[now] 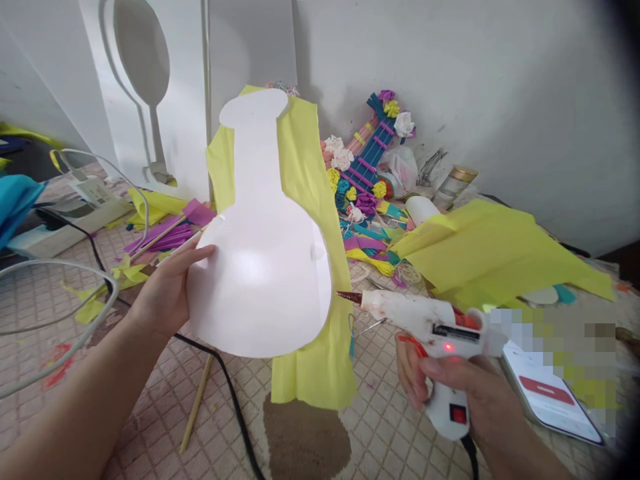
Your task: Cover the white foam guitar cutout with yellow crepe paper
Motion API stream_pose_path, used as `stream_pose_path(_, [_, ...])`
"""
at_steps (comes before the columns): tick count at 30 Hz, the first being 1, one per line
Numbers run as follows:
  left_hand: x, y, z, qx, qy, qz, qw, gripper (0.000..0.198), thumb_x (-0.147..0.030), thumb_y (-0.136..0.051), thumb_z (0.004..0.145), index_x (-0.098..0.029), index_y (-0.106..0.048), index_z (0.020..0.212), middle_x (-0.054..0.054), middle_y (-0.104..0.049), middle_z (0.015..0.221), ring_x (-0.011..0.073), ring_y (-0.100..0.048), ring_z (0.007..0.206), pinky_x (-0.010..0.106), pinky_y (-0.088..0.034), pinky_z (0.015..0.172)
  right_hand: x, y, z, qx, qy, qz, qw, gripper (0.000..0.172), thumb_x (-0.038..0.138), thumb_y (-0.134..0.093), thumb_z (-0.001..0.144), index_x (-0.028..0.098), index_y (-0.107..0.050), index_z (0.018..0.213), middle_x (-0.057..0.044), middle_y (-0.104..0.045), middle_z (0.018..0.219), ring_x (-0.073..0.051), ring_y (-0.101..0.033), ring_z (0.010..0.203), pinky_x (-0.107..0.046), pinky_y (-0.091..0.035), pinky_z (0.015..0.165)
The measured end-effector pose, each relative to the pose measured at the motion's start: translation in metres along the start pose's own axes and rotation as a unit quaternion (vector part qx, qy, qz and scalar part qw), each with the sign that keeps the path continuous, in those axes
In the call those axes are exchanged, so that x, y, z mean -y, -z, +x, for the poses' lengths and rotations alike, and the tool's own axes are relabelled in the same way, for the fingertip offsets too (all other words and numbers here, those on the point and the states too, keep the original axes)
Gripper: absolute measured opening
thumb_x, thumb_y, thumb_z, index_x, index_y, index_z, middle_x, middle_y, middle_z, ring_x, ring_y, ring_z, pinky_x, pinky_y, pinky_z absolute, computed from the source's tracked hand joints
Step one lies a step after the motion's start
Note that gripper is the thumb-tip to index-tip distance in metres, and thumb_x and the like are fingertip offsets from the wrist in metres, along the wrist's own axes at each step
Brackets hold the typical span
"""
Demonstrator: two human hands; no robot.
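A white guitar-shaped cutout [255,267] is held up by my left hand [167,287], which grips its left edge with the thumb across the front. Behind the cutout hangs a sheet of yellow crepe paper [305,160], showing past both sides and below. My right hand [460,393] is wrapped around the handle of a white hot glue gun [415,317], whose red light is lit. The gun's brown nozzle points left, close to the cutout's lower right edge; whether it touches cannot be told. Most of my left fingers are hidden behind the cutout.
A decorated blue paper guitar [370,153] leans at the back among paper scraps. Folded yellow crepe paper [500,247] and a phone [555,393] lie to the right. A black cord [225,373], a wooden stick [196,403] and a power strip [70,230] are on the left.
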State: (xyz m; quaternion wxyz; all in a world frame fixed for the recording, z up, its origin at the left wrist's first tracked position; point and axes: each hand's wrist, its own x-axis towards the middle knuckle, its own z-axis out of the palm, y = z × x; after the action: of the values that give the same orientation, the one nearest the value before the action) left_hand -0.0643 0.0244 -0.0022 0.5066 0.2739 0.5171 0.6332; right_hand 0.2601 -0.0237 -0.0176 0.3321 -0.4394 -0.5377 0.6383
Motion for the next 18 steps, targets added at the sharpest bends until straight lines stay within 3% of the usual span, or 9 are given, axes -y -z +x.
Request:
stream_pose_path(10, [0.0003, -0.0004, -0.0001, 0.016, 0.004, -0.016, 1.0, 0.035, -0.015, -0.063, 0.064, -0.014, -0.063, 0.099, -0.001, -0.071, 0.065, 0.0196, -0.068, 0.063, 0.028, -0.057, 0.064, 0.0039, -0.003, -0.0008, -0.007, -0.001, -0.022, 1.0, 0.033, 0.044, -0.056, 0.069, 0.018, -0.058, 0.049, -0.005, -0.053, 0.044, -0.015, -0.049, 0.043, -0.028, -0.036, 0.041])
stream_pose_path(18, [0.0013, -0.0033, -0.0005, 0.003, 0.01, -0.021, 1.0, 0.031, -0.013, -0.06, 0.066, -0.013, -0.064, 0.096, 0.001, -0.072, 0.069, 0.0206, -0.068, 0.065, 0.029, -0.057, 0.064, 0.0029, -0.0051, -0.0005, -0.005, -0.006, -0.003, 1.0, 0.032, 0.042, -0.056, 0.069, 0.017, -0.058, 0.049, -0.005, -0.053, 0.046, -0.015, -0.05, 0.045, -0.028, -0.038, 0.044])
